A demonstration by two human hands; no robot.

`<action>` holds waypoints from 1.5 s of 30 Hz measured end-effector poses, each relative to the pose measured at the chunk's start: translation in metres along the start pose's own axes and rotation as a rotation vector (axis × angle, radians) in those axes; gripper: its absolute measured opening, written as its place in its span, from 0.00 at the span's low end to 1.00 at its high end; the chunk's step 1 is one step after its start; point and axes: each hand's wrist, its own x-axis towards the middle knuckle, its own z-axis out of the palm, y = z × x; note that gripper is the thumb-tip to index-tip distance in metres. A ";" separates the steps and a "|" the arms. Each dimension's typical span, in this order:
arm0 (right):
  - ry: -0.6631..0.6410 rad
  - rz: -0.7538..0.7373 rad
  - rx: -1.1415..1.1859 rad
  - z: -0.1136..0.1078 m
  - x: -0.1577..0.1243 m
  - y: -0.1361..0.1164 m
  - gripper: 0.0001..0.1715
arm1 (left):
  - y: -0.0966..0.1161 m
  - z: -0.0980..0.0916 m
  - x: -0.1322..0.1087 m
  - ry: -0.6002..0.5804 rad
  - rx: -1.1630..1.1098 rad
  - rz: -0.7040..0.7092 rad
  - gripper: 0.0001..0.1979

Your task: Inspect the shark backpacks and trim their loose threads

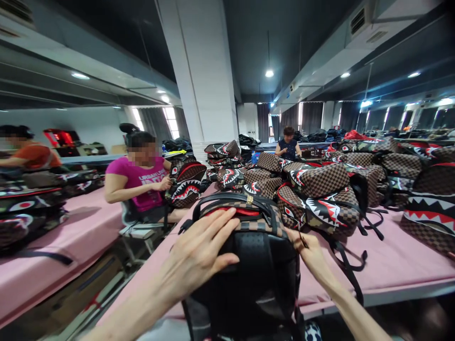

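Resting flat, left hand (pixel 203 248) spreads on backpack (pixel 256 274); right hand (pixel 310 246) pinches a dark object (pixel 303 240)

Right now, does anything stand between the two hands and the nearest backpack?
Nothing visible does. The left hand lies across the top of the backpack, and the right hand, with a small dark item, is at its upper right edge. The piled bags lie beyond.

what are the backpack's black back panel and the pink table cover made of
The black back panel looks like smooth faux leather, from its soft sheen, though coated fabric is possible. The pink table cover could be cloth or plastic sheeting, matt, showing no sharp glare.
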 end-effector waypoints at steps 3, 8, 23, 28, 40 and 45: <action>-0.006 -0.016 0.003 0.010 -0.030 0.002 0.20 | -0.019 0.012 0.006 -0.056 -0.016 -0.061 0.31; -0.012 -0.022 -0.025 0.000 -0.030 -0.005 0.16 | -0.019 0.016 0.016 -0.124 -0.096 -0.170 0.31; -0.271 -0.130 -0.042 0.040 0.092 -0.085 0.14 | 0.015 0.009 0.001 0.175 -0.122 -0.148 0.30; -0.289 0.008 -0.011 0.039 0.094 -0.087 0.17 | 0.010 -0.001 0.007 -0.025 -0.138 -0.172 0.34; -0.577 0.046 -0.132 0.053 0.114 -0.118 0.19 | -0.009 -0.031 0.040 -0.587 -0.525 -0.112 0.35; -0.877 0.044 -0.210 0.069 0.123 -0.127 0.14 | -0.002 -0.027 0.027 -0.518 -0.530 -0.138 0.38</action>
